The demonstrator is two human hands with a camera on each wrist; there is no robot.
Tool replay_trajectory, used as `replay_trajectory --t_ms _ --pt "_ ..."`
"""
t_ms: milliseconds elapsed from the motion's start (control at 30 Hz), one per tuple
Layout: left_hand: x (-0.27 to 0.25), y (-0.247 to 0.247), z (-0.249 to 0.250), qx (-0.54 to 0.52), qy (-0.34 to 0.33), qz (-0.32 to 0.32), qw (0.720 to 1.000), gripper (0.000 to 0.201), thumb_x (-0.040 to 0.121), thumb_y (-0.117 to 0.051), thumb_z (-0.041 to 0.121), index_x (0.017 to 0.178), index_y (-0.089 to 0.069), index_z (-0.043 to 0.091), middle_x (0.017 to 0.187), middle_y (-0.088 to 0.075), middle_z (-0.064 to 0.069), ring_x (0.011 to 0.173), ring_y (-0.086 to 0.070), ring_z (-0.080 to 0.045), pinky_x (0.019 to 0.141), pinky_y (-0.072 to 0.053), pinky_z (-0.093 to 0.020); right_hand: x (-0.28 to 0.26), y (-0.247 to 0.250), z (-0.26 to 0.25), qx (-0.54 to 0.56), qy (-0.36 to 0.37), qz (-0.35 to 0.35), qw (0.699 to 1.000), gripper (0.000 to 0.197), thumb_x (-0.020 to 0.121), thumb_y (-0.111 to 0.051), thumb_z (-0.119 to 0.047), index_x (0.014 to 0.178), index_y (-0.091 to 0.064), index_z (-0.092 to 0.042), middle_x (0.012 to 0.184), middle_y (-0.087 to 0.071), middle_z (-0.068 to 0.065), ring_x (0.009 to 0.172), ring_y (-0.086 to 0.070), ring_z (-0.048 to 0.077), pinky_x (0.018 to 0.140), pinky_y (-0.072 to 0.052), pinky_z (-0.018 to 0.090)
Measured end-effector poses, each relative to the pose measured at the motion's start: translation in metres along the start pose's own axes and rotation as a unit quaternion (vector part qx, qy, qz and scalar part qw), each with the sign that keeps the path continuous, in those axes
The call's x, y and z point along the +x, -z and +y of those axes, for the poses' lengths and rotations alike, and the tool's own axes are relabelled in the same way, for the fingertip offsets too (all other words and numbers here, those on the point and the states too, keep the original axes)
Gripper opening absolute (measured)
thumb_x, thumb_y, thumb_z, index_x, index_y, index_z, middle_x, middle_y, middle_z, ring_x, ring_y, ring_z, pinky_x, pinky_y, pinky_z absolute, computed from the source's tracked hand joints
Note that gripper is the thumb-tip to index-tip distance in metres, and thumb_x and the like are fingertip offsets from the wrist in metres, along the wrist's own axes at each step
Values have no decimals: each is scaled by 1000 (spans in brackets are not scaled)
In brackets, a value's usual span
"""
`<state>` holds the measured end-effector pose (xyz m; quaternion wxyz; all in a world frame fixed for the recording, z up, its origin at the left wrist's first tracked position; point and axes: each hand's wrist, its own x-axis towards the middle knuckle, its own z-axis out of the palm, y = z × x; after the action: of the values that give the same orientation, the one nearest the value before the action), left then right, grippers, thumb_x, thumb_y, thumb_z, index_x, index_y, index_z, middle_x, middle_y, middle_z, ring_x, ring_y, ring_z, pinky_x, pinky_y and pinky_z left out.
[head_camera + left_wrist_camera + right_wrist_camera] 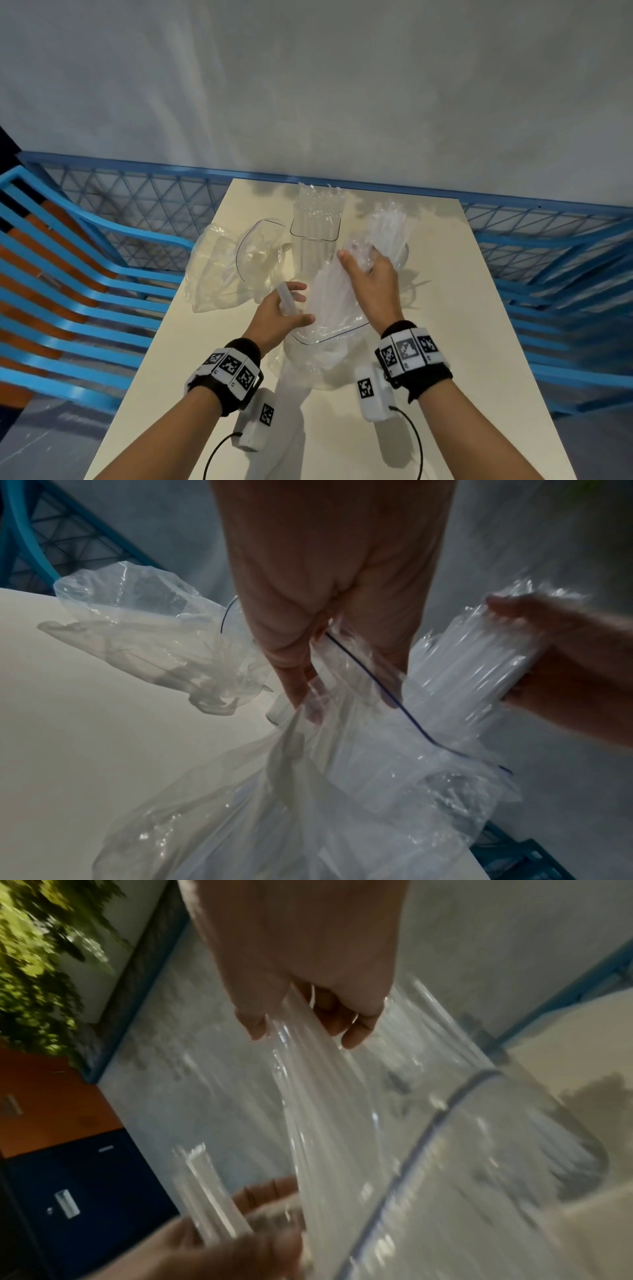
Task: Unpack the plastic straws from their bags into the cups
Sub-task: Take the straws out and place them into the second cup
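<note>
Over the table's middle I hold a clear bag [329,325] with a thin blue line at its mouth. My left hand [296,306] pinches the bag's rim [346,656] and also holds a clear straw [287,298]. My right hand [356,263] grips a bundle of clear straws [318,1096] that sticks out of that bag; the bundle [479,669] looks film-wrapped. Behind, a clear cup [310,253] holds tall straws still in a bag [317,209]. A second cup [400,253], partly hidden by my right hand, holds thin white straws [390,229].
Emptied clear bags [226,270] lie crumpled at the table's [462,342] left edge. A loose straw [416,286] lies right of my right hand. Blue metal racks [85,274] flank the table on both sides, and a grey wall stands behind.
</note>
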<state>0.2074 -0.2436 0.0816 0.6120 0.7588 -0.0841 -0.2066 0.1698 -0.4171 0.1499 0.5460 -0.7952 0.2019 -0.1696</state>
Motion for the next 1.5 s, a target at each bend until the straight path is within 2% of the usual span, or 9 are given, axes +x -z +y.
replay_trajectory --t_ms 133,267,433,633,767,867,1133,1400,1500 --pt "5 -4 7 -7 -17 5 1000 50 73 -81 9 115 -60 28 111 -66 -2 105 -64 -25 93 -52 -37 15 19 -26 41 17 30 999 53 85 -66 -43 125 -52 -11 121 -61 4 108 -58 18 84 -49 24" --pt "10 -9 16 -33 -61 28 997 53 71 -81 9 116 -59 26 108 -66 -2 104 -65 -24 94 -49 -32 24 37 -48 109 33 41 993 39 81 -67 -41 107 -65 -12 106 -71 6 100 -66 24 92 -53 47" --pt "14 -10 9 20 -29 -6 999 65 70 -84 11 122 -51 32 116 -59 3 110 -59 -19 93 -46 -31 26 46 -54 85 48 25 995 27 72 -64 -33 86 -64 -10 90 -70 7 89 -65 29 83 -54 52" --pt "15 -1 3 33 1 -32 999 76 57 -79 12 126 -51 24 124 -55 0 114 -57 -19 99 -50 -43 38 75 -70 152 57 74 984 15 81 -62 -12 86 -64 2 88 -68 11 75 -64 16 63 -52 25" --pt "16 3 2 13 8 -32 999 78 54 -69 1 126 -51 26 120 -58 -5 111 -60 -31 94 -51 -38 52 95 -85 218 48 100 970 1 85 -60 -10 85 -59 -11 84 -70 13 81 -67 25 76 -57 37" --pt "15 6 -1 3 7 -29 1000 75 54 -69 0 119 -53 32 118 -58 -5 110 -61 -32 97 -50 -41 60 108 -96 247 49 119 961 14 89 -55 -4 84 -52 -18 80 -68 11 81 -66 26 81 -56 40" --pt "14 13 -2 4 13 -32 999 76 54 -70 4 123 -51 29 121 -58 -5 108 -63 -27 89 -52 -39 87 145 -132 283 110 138 943 18 80 -58 -4 96 -52 -1 64 -70 7 73 -69 26 75 -58 37" --pt "14 23 -9 -13 25 -17 999 72 56 -72 3 116 -54 38 119 -59 -4 111 -62 -26 94 -53 -44 99 136 -136 179 137 183 957 8 77 -57 -7 84 -56 -10 70 -68 7 70 -68 24 74 -59 40" --pt "14 25 -12 -21 32 -14 999 72 58 -73 0 116 -54 39 119 -60 -3 111 -62 -24 91 -53 -37 103 119 -117 115 122 187 968 28 67 -61 -21 91 -62 -7 86 -71 15 82 -70 32 76 -59 46"
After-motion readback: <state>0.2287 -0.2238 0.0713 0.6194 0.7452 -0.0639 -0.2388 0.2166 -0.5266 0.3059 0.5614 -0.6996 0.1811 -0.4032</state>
